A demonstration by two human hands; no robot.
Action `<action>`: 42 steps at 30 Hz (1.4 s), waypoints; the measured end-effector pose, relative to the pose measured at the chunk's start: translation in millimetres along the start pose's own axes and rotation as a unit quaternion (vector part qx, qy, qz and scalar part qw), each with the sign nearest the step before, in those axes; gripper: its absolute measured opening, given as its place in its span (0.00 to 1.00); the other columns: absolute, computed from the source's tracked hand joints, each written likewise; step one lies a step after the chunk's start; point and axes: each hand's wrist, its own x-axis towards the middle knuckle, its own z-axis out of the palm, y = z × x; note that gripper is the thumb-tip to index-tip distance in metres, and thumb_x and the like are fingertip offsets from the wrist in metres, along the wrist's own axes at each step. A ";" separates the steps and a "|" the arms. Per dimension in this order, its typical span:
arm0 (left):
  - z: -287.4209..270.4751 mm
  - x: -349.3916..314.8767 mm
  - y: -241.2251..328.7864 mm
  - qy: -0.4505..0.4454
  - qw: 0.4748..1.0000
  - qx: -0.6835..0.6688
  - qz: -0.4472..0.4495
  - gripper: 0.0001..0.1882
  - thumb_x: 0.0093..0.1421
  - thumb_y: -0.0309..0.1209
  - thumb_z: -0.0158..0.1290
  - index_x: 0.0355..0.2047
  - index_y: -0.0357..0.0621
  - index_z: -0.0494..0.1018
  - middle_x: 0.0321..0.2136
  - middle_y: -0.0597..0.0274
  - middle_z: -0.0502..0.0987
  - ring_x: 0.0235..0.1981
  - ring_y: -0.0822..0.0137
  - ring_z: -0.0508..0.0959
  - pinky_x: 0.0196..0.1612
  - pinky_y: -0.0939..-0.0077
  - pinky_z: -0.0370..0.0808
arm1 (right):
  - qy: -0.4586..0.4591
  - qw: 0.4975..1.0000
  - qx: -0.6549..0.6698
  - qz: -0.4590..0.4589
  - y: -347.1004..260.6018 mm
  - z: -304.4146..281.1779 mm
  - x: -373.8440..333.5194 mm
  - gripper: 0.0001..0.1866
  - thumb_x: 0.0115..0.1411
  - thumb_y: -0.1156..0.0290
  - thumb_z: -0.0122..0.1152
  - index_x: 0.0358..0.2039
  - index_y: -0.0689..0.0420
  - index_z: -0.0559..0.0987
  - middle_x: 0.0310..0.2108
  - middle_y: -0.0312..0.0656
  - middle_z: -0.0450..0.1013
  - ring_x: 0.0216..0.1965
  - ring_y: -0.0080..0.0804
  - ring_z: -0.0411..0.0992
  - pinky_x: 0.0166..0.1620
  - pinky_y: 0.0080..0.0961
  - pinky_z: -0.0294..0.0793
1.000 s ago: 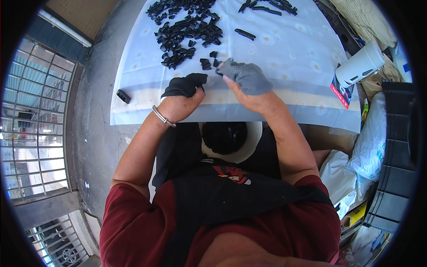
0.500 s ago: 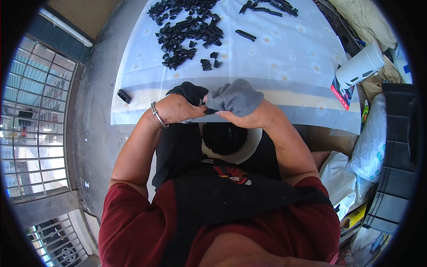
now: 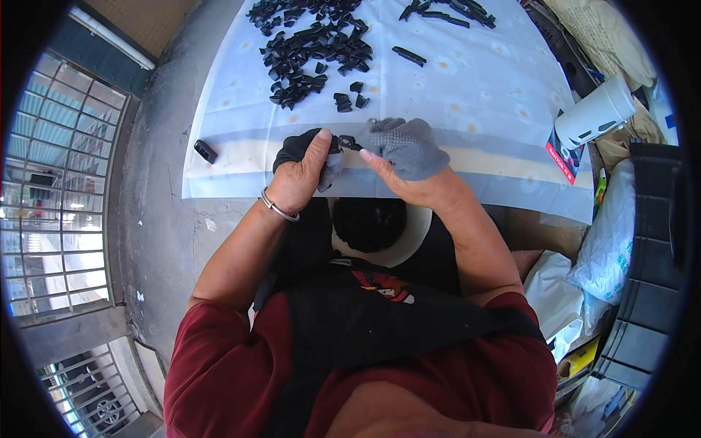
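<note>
A small black plastic piece [image 3: 349, 142] is held between my two hands, above the near edge of the table. My left hand [image 3: 303, 164], in a dark glove that leaves the thumb bare, closes on its left side. My right hand [image 3: 410, 152], in a grey knit glove with a bare thumb, pinches its right end. The gloved fingers hide part of the piece. Below my hands, at my lap, stands a round pale tub [image 3: 418, 232] with a dark mass [image 3: 369, 225] inside.
On the white flowered tablecloth [image 3: 467, 95] lie a heap of black plastic pieces [image 3: 318, 51], several longer black strips [image 3: 445, 18] and a small black object [image 3: 205, 152] at left. A white cylinder [image 3: 595, 113] leans at the right, beside plastic bags [image 3: 606, 233] and a dark crate [image 3: 657, 255].
My left hand has turned, its thumb now pointing up. Both hands have drawn slightly apart, and the black piece between them now shows more clearly.
</note>
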 end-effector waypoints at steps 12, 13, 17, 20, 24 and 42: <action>1.4 1.5 7.9 -0.024 0.986 0.149 0.068 0.21 0.63 0.40 0.37 0.22 0.36 0.69 0.13 0.62 0.68 0.15 0.72 0.65 0.20 0.75 0.64 | -0.096 0.995 -0.032 0.007 1.1 -10.3 -1.7 0.11 0.48 0.67 0.59 0.33 0.55 0.78 0.30 0.41 0.74 0.33 0.39 0.70 0.37 0.30 0.69; 0.3 1.2 12.8 -0.040 0.984 0.165 0.047 0.21 0.63 0.40 0.37 0.22 0.36 0.69 0.12 0.60 0.68 0.14 0.69 0.66 0.20 0.74 0.64 | -0.096 0.995 -0.032 0.008 0.0 -9.7 -2.2 0.11 0.48 0.67 0.59 0.33 0.55 0.78 0.30 0.41 0.74 0.33 0.39 0.70 0.37 0.30 0.69; 3.8 2.1 14.5 -0.050 0.961 0.260 0.078 0.20 0.62 0.38 0.38 0.21 0.36 0.69 0.13 0.52 0.70 0.15 0.55 0.69 0.22 0.67 0.66 | -0.039 0.995 -0.077 -0.058 -0.3 3.7 -5.7 0.10 0.48 0.68 0.57 0.33 0.54 0.78 0.30 0.39 0.74 0.32 0.37 0.71 0.37 0.30 0.69; 11.0 -0.9 15.0 -0.034 0.925 0.341 0.165 0.18 0.61 0.36 0.38 0.20 0.37 0.68 0.15 0.47 0.70 0.19 0.47 0.70 0.24 0.62 0.67 | 0.014 0.988 -0.116 -0.100 3.5 26.4 -12.8 0.09 0.48 0.68 0.57 0.31 0.54 0.77 0.30 0.38 0.74 0.32 0.37 0.70 0.37 0.31 0.68; -2.2 -2.7 19.9 -0.101 0.920 0.350 0.145 0.18 0.61 0.37 0.37 0.21 0.37 0.69 0.17 0.46 0.70 0.22 0.46 0.71 0.27 0.62 0.68 | -0.042 0.999 -0.011 -0.031 -3.1 23.3 -9.2 0.10 0.49 0.66 0.56 0.31 0.55 0.76 0.29 0.40 0.74 0.32 0.41 0.70 0.37 0.35 0.68; -8.5 91.1 -11.9 0.007 0.762 0.575 0.298 0.10 0.51 0.28 0.47 0.33 0.45 0.73 0.32 0.54 0.73 0.32 0.56 0.74 0.35 0.66 0.71 | -0.057 0.933 -0.337 0.108 122.2 11.6 123.9 0.16 0.53 0.60 0.48 0.42 0.50 0.72 0.39 0.45 0.71 0.42 0.43 0.68 0.44 0.36 0.67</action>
